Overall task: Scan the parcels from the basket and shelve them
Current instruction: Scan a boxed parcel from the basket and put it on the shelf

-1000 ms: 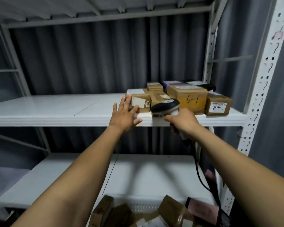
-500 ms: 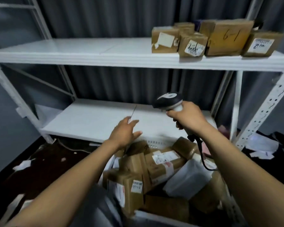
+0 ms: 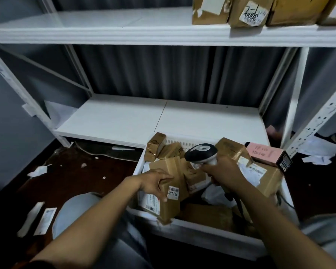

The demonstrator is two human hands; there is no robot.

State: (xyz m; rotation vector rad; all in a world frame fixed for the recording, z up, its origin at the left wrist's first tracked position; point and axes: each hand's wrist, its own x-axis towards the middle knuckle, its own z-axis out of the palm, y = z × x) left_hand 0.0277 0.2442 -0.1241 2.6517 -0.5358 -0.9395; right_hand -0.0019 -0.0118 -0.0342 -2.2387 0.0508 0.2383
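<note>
Fingers (image 3: 164, 179) of the left hand (image 3: 153, 184) curl round one brown parcel (image 3: 172, 202) in the basket (image 3: 202, 231), the right hand (image 3: 226, 172) grips one scanner (image 3: 201, 153), four boxes (image 3: 209, 11) sit on the upper shelf (image 3: 105, 26).

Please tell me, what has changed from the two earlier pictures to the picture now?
The left hand came down from the upper shelf into the basket and now grips a labelled cardboard parcel there. The right hand, holding the scanner throughout, also lowered to above the basket. The boxes on the upper shelf stayed in place.
</note>
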